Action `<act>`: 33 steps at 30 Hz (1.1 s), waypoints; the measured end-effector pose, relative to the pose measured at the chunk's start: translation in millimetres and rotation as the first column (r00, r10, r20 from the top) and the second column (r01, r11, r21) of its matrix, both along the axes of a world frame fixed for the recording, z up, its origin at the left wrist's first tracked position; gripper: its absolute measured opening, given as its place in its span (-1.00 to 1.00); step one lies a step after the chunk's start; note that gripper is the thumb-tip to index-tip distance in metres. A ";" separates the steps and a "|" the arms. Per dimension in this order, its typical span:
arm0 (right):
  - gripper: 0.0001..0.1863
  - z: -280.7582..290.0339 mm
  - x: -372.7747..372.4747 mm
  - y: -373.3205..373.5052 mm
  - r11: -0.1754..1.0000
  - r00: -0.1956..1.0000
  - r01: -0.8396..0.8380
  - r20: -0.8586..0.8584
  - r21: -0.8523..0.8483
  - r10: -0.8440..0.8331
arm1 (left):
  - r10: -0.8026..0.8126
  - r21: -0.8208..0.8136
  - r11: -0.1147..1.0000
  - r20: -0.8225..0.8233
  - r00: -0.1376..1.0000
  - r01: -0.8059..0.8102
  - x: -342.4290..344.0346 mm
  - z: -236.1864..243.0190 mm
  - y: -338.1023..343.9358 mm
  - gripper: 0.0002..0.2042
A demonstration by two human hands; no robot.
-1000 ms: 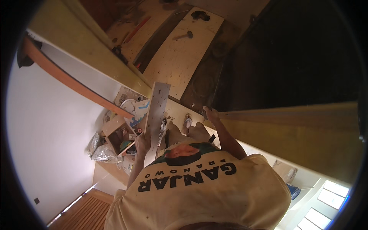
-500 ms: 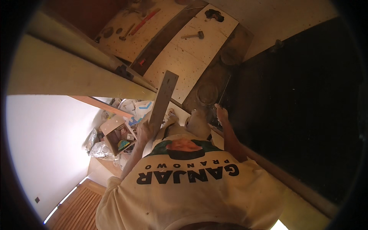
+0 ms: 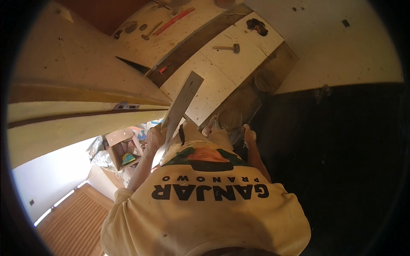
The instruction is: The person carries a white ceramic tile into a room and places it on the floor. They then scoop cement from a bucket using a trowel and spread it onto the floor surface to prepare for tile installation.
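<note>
I see the left hand (image 3: pixel 156 136) closed around a long flat board (image 3: pixel 183 99), left of the mallet (image 3: pixel 235 48) and nearer the person; on the mallet's near side, the right hand (image 3: pixel 250 135) looks half-curled, holding what, I can't tell

- Looked from head height, left of a pair.
- Faced down, unmirrored, in wide fisheye.
- Took in the shirt (image 3: pixel 205 222) nearest, left hand (image 3: pixel 156 136) and right hand (image 3: pixel 250 136) beyond, floor (image 3: pixel 211 87) farther off.

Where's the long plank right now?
Head view, left of centre: the long plank is in the left hand, its far end below and left of the hammer.
</note>
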State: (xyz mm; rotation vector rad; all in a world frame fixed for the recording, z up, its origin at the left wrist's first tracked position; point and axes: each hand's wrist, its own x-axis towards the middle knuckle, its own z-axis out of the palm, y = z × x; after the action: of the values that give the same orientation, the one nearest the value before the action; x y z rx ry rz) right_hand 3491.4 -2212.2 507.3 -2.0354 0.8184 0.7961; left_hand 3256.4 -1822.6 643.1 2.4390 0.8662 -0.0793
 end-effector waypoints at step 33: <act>-0.29 38.3 343.9 198.9 0.762 0.774 -0.590 0.084 -0.267 0.628 | 0.428 -0.138 0.902 0.153 0.891 -0.410 229.7 -20.9 148.1 -0.72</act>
State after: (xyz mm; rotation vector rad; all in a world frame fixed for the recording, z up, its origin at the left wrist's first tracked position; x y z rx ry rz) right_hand 3835.4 -2013.2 545.6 -2.5861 0.1191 0.8850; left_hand 3486.1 -1674.5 622.2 2.0740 1.2503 0.2480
